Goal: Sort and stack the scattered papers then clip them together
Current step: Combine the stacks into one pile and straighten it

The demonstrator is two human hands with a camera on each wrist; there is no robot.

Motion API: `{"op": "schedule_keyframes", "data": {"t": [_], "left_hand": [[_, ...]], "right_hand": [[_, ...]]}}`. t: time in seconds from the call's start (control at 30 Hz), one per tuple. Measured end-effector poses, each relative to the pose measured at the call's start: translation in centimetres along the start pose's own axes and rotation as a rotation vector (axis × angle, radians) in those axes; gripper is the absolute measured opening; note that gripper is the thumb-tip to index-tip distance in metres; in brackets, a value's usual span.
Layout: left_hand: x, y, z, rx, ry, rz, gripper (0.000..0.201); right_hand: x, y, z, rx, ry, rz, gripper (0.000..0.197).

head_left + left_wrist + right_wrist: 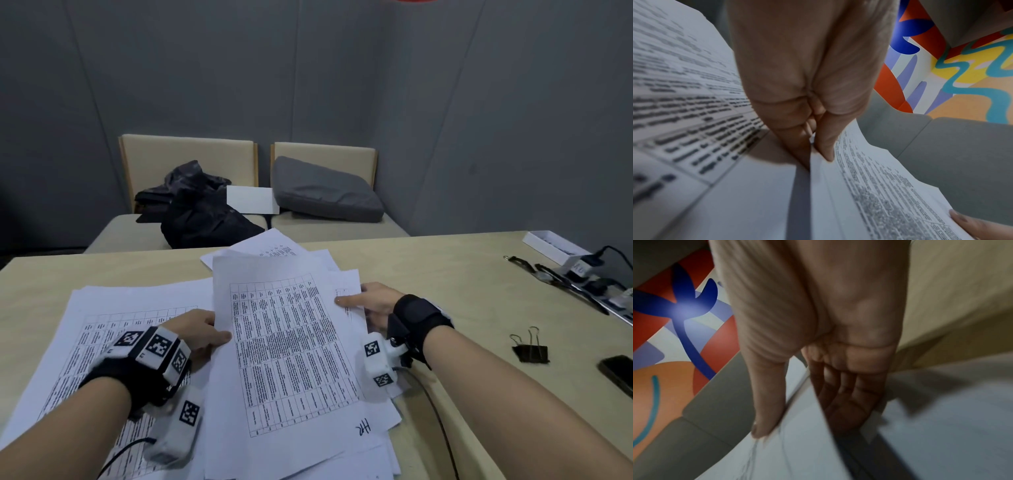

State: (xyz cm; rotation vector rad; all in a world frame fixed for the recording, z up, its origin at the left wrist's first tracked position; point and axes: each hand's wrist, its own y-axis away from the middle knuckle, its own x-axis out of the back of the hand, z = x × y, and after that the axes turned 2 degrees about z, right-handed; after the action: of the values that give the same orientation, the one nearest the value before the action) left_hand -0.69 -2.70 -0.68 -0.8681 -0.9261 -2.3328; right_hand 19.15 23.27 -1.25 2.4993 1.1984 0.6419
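hands pinch opposite edges of the top sheet [291,346], left hand [200,330] and right hand [371,301], bare table [462,284] rightward.

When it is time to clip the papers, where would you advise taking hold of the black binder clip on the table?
I would pinch the binder clip by its two wire handles, coming from above and the far side. It lies flat to the right of the right hand, handles pointing away, black body nearer; squeezing them likely opens the mouth.
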Motion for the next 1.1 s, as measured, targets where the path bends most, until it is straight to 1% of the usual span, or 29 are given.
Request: {"op": "schedule_keyframes", "data": {"t": [0.07,0.13,0.23,0.3,0.33,0.4,0.47,0.5,0.53,0.57,0.63,0.7,0.73,0.8,0.87,0.93,0.97,1.03,1.1], "left_hand": [[0.0,0.1,0.1,0.004,0.014,-0.003,0.009],[0.0,0.3,0.3,0.005,0.017,-0.005,0.012],[0.1,0.6,0.6,0.018,-0.002,-0.023,0.016],[0.2,0.5,0.6,0.025,-0.012,-0.039,0.018],[0.3,0.4,0.6,0.026,-0.016,-0.041,0.019],[0.4,0.4,0.6,0.029,-0.019,-0.049,0.018],[0.5,0.3,0.8,0.02,-0.001,-0.047,0.018],[0.6,0.3,0.8,0.017,0.013,-0.049,0.019],[0.7,0.2,0.7,0.017,0.032,-0.054,0.018],[0.9,0.1,0.6,0.01,0.051,-0.057,0.014],[1.3,-0.4,0.0,-0.009,0.077,-0.053,0.012],[1.7,-0.9,-0.5,0.005,0.086,-0.071,0.012],[1.8,-0.9,-0.4,0.007,0.096,-0.078,0.01],[1.9,-1.1,-0.2,0.004,0.145,-0.057,0.009],[2.2,-1.1,0.3,0.022,0.235,-0.024,0.014],[2.3,-1.0,0.9,0.027,0.266,0.005,0.017],[2.4,-0.9,1.2,0.023,0.272,0.02,0.017],[2.4,-0.8,1.4,0.013,0.28,0.04,0.015],[2.0,-0.9,1.2,0.012,0.284,0.043,0.015]], "right_hand": [[0.1,1.1,0.3,-0.023,-0.052,-0.085,0.045],[0.4,1.6,0.7,-0.02,-0.078,-0.113,0.035],[1.0,1.7,0.8,0.046,-0.095,-0.046,0.032],[1.4,1.9,0.6,0.061,-0.081,-0.018,0.033],[1.5,2.0,0.6,0.052,-0.094,-0.033,0.034],[1.3,2.9,0.7,0.017,-0.111,-0.108,0.032],[1.1,3.6,0.9,0.0,-0.071,-0.203,0.027],[1.2,3.9,1.0,0.004,-0.044,-0.211,0.026],[1.5,4.2,0.9,0.019,-0.026,-0.188,0.024],[2.1,4.4,0.7,0.042,-0.011,-0.131,0.024],[4.3,5.0,0.3,0.093,-0.021,0.041,0.026],[7.0,5.7,-0.1,0.125,-0.094,0.215,0.031],[8.4,6.0,-0.2,0.143,-0.146,0.278,0.032],[10.8,6.9,-0.9,0.189,-0.297,0.329,0.033],[12.8,8.2,-1.5,0.216,-0.512,0.296,0.033],[14.0,9.4,-2.1,0.23,-0.741,0.202,0.023],[14.1,9.8,-2.4,0.232,-0.818,0.169,0.018],[13.2,10.1,-2.7,0.231,-0.864,0.143,0.014],[11.5,9.5,-2.9,0.212,-0.842,0.129,0.018]]}}
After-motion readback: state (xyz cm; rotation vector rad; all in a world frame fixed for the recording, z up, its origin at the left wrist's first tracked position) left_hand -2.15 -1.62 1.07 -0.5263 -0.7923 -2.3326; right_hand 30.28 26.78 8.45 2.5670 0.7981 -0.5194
